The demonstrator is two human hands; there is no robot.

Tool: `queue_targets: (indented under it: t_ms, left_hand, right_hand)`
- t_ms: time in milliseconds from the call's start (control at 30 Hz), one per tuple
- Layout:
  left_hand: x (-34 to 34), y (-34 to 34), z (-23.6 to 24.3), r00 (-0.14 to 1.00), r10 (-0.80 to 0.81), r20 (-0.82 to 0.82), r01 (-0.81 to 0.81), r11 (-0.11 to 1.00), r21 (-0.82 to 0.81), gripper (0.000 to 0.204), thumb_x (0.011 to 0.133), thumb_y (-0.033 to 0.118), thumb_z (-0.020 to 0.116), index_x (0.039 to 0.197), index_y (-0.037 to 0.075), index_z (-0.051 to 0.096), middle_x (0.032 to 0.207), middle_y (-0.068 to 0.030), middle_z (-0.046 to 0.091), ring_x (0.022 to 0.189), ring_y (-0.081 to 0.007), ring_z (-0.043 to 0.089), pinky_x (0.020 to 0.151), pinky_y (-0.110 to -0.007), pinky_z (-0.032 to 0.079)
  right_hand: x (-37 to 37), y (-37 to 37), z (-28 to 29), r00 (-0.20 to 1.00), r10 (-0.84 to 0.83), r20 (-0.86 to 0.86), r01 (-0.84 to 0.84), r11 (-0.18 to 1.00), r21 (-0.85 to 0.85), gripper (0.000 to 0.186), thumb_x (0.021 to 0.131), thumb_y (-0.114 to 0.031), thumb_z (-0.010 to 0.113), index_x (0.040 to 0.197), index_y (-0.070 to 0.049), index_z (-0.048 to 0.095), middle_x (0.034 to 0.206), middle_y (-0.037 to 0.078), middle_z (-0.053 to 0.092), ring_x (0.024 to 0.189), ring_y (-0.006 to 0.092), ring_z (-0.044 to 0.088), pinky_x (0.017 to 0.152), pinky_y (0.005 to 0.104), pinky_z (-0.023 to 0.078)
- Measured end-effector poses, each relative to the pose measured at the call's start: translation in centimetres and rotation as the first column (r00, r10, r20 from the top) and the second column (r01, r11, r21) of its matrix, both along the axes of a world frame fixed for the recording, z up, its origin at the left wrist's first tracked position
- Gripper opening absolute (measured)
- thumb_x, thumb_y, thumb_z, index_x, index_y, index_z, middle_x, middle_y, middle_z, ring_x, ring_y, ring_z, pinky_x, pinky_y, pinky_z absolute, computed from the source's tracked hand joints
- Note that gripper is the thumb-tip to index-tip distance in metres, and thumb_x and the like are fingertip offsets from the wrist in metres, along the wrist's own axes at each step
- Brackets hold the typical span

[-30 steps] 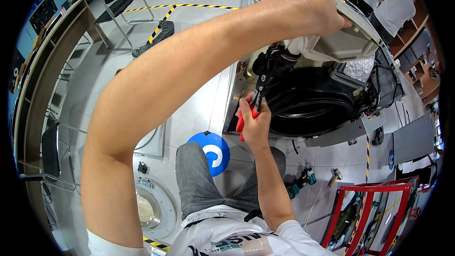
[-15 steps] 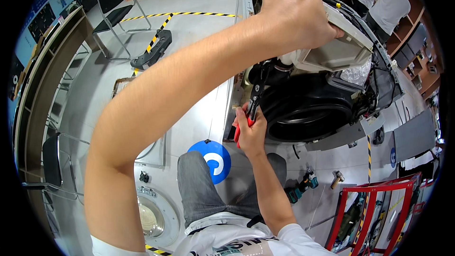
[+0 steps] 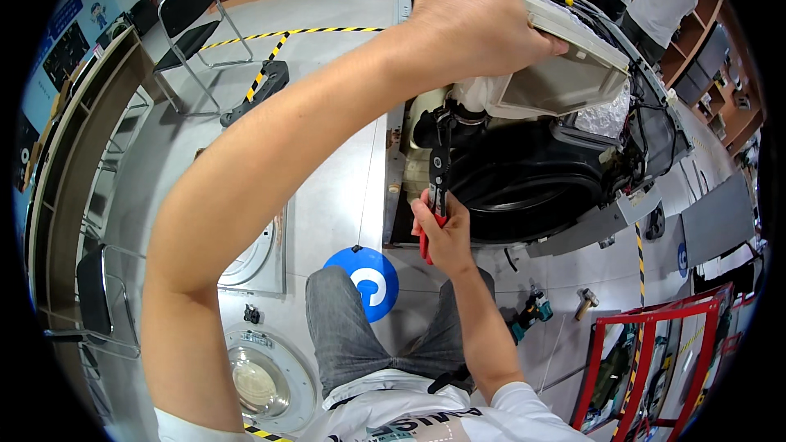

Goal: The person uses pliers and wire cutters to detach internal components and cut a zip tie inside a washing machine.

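An opened washing machine [image 3: 573, 180] stands in front of me, its black drum tub [image 3: 524, 188] and wiring bare. My left hand [image 3: 479, 20] reaches across and grips a pale detergent drawer housing [image 3: 565, 74] at the machine's top, lifting it. My right hand [image 3: 442, 233] is shut on red-handled pliers [image 3: 436, 196], whose jaws point up at a black hose joint [image 3: 446, 127] beneath the housing. My knees in grey trousers show below.
A blue round floor marker [image 3: 368, 278] lies between my legs. A removed round door [image 3: 258, 381] and a panel [image 3: 254, 258] lie at left. A cordless drill [image 3: 532, 311], a hammer [image 3: 585, 303] and a red rack [image 3: 655, 360] sit at right. Folding chairs [image 3: 192, 12] stand behind; people stand at upper right.
My view has shifted closer to the machine. The right hand has kept the pliers at the hose joint, and the left hand has stayed on the housing.
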State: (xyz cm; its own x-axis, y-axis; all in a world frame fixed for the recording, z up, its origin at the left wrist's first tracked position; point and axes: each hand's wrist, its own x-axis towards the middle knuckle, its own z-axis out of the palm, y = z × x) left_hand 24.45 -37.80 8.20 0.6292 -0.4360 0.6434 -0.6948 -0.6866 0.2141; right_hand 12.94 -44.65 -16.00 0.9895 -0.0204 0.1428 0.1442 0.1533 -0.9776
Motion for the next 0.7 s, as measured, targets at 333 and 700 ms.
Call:
queue_targets:
  t_ms: [333,700]
  left_hand:
    - [0.5,0.6,-0.4,0.999,-0.032,-0.006,0.032,0.999,0.022,0.066,0.077,0.065,0.072,0.102,0.004,0.075,0.081,-0.0153,0.074,0.079,-0.0285,0.073,0.076,-0.038,0.057]
    - [-2.1,1.8,2.9,0.928,-0.034,-0.372,0.059,0.997,0.057,0.064,0.082,0.056,0.07,0.108,-0.003,0.071,0.087,-0.0199,0.072,0.086,-0.0258,0.072,0.079,-0.037,0.055]
  right_hand:
    - [1.3,-8.0,0.7,0.934,0.356,-0.021,-0.357,0.933,-0.051,0.014,0.094,-0.013,0.069,0.092,-0.001,0.061,0.07,0.0,0.059,0.06,0.0067,0.055,0.055,0.0231,0.045]
    - [5.2,-12.3,1.8,0.69,0.722,-0.044,-0.714,0.689,0.124,0.019,0.091,-0.016,0.07,0.091,0.001,0.061,0.064,0.006,0.058,0.057,0.0133,0.057,0.052,0.0278,0.046]
